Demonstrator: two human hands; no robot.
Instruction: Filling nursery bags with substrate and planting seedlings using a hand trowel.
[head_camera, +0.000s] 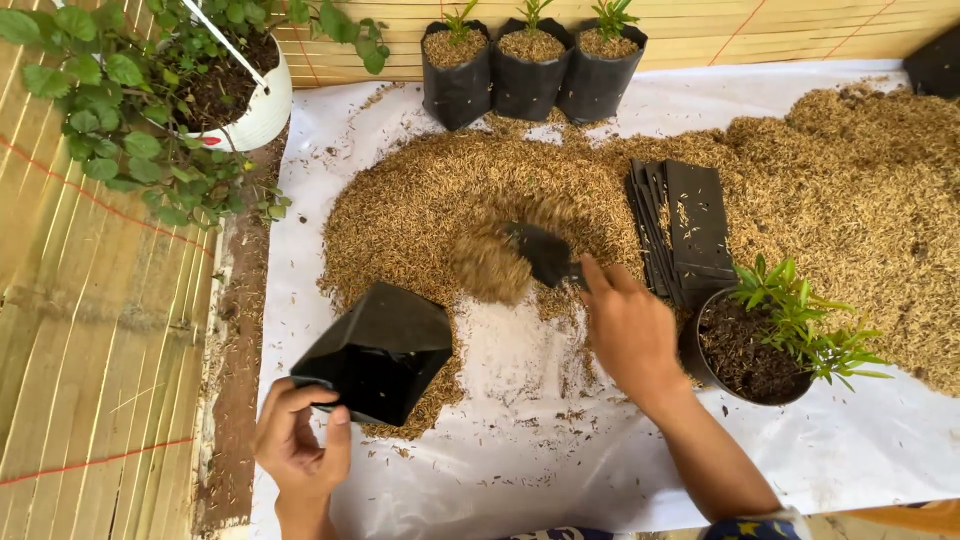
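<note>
The right hand (630, 330) is closed round a black scoop (543, 252) at frame centre, heaped with husk (488, 268) that blurs as it spills. The left hand (298, 440) pinches the black bag (385, 350), lower left, by its edge. The bag looks limp and half collapsed; if its mouth sags or tilts away, husk would likely land on the white sheet (520, 450)

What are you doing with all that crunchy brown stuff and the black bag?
A person's right hand holds a small dark scoop, lifting a load of tan husks from the big husk heap spread over the white plastic sheet. The left hand grips an empty black plastic grow bag, tilted toward the scoop. Three filled black bags with seedlings stand at the back, and flat black bags lie stacked beside a dark pot of green seedlings.
</note>
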